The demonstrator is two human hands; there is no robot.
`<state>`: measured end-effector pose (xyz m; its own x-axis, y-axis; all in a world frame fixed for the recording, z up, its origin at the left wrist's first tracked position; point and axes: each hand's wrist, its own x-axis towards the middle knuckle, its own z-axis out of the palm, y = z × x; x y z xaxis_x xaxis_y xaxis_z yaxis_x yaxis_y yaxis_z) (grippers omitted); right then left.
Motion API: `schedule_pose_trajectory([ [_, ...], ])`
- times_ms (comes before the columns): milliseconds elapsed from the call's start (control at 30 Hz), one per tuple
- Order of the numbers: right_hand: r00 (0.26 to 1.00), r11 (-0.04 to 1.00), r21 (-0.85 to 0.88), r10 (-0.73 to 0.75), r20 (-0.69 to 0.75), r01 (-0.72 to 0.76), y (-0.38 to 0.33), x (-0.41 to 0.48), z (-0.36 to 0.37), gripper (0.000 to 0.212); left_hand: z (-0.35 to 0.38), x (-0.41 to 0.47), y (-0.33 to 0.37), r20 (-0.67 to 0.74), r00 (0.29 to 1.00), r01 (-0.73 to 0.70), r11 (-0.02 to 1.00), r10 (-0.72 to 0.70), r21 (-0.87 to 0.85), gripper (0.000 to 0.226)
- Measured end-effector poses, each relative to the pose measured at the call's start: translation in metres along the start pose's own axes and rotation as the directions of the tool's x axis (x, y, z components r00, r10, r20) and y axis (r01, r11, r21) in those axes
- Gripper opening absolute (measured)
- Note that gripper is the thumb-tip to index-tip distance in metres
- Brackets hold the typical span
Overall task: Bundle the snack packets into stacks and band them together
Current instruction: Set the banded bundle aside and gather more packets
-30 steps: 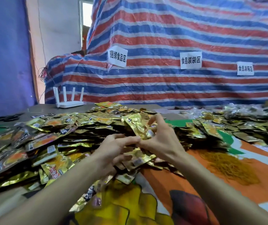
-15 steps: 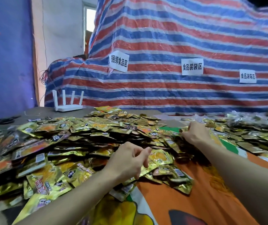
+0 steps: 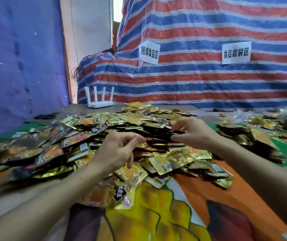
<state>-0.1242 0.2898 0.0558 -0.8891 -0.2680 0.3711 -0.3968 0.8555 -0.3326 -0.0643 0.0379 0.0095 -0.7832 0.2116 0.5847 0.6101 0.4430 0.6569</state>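
Note:
A big heap of gold and black snack packets covers the table's left and middle. My left hand hovers over the heap's near side with loosely curled fingers, thumb and forefinger tips close together, and nothing visible in it. My right hand reaches into the heap's right side. Its thumb lies below and its blurred fingers above the edge of a few dark packets, pinching them. A second spread of packets lies to the right.
A colourful printed cloth covers the near table. A white router and black scissors sit at the back left. A striped tarp with paper labels rises behind, and a blue sheet hangs on the left.
My right hand has come back from the right-hand spread to the main heap. The packets both hands held a second ago are gone from them. The view has shifted left.

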Motion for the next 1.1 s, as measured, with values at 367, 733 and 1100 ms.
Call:
schedule_pose_trajectory([
  [367,0.956,0.998,-0.050,-0.011,0.294,0.027,-0.110,-0.028,0.087,0.045,-0.069,-0.057,-0.023,0.081,0.988,0.085,0.902,-0.131,0.423,0.060],
  [733,0.868,0.949,-0.002,0.289,0.404,-0.315,-0.142,-0.004,0.096,0.047,-0.067,-0.066,-0.013,0.087,0.798,0.408,0.642,-0.596,0.649,0.094],
  [1100,0.936,0.843,0.453,0.153,0.317,-0.291,-0.115,-0.002,0.108,0.023,-0.046,-0.048,-0.023,-0.182,0.689,0.725,0.666,-0.702,0.175,0.137],
])
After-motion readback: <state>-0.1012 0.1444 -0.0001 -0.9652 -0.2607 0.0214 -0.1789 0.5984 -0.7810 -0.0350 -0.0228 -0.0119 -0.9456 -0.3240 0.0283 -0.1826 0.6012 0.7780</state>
